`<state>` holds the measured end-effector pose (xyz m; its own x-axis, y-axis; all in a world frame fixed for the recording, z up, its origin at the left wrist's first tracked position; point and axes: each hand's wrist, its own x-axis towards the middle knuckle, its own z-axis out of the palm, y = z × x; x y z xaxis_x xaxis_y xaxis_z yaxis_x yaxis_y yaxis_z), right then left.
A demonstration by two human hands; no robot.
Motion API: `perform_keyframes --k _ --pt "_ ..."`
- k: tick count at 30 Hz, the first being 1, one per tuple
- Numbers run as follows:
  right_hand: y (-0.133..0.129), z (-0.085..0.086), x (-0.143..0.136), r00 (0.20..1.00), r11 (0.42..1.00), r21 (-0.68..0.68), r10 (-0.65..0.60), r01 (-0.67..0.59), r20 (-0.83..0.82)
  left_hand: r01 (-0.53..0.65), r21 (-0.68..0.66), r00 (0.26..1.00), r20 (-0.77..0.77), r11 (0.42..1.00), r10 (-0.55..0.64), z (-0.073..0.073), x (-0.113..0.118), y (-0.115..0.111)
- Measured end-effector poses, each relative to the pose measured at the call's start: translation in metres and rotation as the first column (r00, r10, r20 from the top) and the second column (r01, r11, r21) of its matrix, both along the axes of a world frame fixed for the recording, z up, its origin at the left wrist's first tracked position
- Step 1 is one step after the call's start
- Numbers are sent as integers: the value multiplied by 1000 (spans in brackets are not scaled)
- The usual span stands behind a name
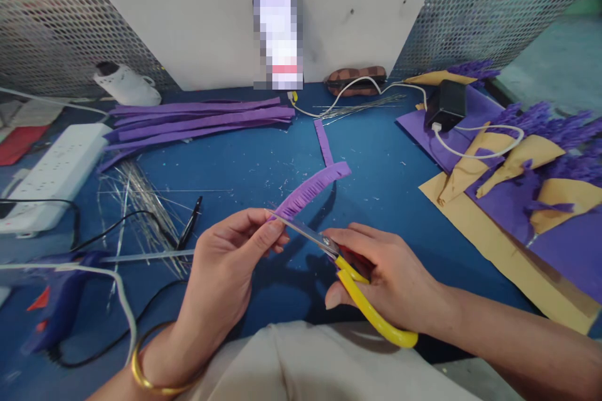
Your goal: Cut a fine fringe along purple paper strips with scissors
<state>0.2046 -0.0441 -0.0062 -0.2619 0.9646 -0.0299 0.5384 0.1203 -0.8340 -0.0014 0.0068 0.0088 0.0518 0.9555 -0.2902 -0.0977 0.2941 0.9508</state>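
Between the thumb and fingers of my left hand (232, 257) is one end of a purple paper strip (310, 190). Its edge is cut into a fine fringe, and it rises away to the upper right, where a narrower folded length (323, 143) runs on toward the back. My right hand (390, 269) grips yellow-handled scissors (376, 313). Their blades point left and lie at the strip's held end, close to my left fingertips. Whether the blades are parted there is hard to make out.
Purple strips (202, 119) lie at the back left, near a white power strip (56, 175), thin wires (150, 207) and a blue glue gun (70, 301). At right, paper-wrapped purple flowers (522, 163) rest on purple and tan sheets. A phone (281, 37) leans on the back panel.
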Motion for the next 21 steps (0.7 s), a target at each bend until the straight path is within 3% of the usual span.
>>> perform_keyframes --k 17,21 --pt "1 -2 -2 999 1000 6 -2 3 -51 -38 31 999 -18 999 39 4 3 -1" --pt "2 -4 -2 999 1000 23 -1 2 -40 9 20 1000 -30 1000 -8 2 2 0"
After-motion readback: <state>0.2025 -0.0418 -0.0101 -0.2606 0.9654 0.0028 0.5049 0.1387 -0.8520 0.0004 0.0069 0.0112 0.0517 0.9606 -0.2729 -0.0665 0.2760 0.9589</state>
